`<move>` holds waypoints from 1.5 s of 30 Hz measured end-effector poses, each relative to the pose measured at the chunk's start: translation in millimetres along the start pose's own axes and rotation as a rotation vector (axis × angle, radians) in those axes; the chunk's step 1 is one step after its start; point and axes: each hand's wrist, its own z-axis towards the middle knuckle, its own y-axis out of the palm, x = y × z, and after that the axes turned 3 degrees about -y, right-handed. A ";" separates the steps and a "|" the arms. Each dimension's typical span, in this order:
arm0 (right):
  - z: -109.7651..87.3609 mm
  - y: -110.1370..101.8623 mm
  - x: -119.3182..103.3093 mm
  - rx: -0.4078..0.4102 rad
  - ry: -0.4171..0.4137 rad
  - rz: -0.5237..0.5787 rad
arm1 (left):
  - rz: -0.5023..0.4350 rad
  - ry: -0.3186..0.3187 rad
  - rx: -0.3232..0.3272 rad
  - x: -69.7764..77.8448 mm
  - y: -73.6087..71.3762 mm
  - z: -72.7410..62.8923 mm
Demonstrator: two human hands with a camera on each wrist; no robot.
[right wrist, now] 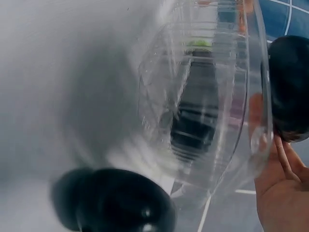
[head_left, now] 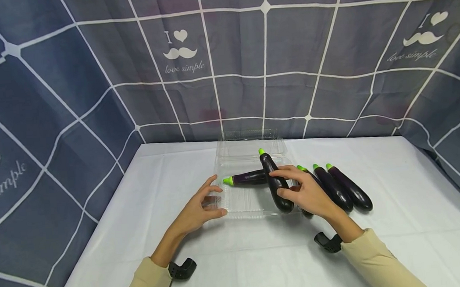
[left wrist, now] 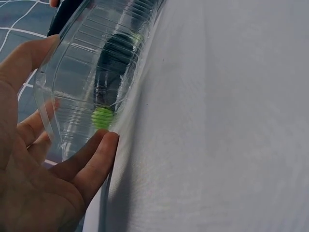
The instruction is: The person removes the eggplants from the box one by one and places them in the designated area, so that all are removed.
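A clear plastic clamshell box [head_left: 241, 204] stands with its lid raised at the back. Inside its base one dark purple eggplant [head_left: 249, 178] lies crosswise, green stem to the left. My right hand [head_left: 306, 191] grips a second eggplant [head_left: 273, 180] over the box's right part; its stem end points to the back. In the right wrist view this held eggplant [right wrist: 289, 87] shows beyond the box's rim. My left hand [head_left: 198, 207] is at the box's left side, fingers spread; in the left wrist view its fingertips [left wrist: 108, 140] rest along the clear wall.
Several more eggplants [head_left: 349, 188] lie side by side right of the box, partly behind my right hand. White cloth [head_left: 168, 173] covers the table. A grey checked curtain [head_left: 235, 99] encloses the back and sides. A black wrist mount [head_left: 182, 269] hangs under each forearm.
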 end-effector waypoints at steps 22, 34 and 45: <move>-37.5 -43.9 10.7 0.034 0.045 -0.100 | 0.009 -0.019 0.011 1.7 0.2 -0.2; -56.1 -66.8 13.5 0.039 0.082 -0.159 | 0.004 -0.027 0.007 2.6 0.8 0.0; -70.0 -88.2 16.9 0.055 0.067 -0.179 | 0.007 -0.027 0.008 1.6 1.0 0.7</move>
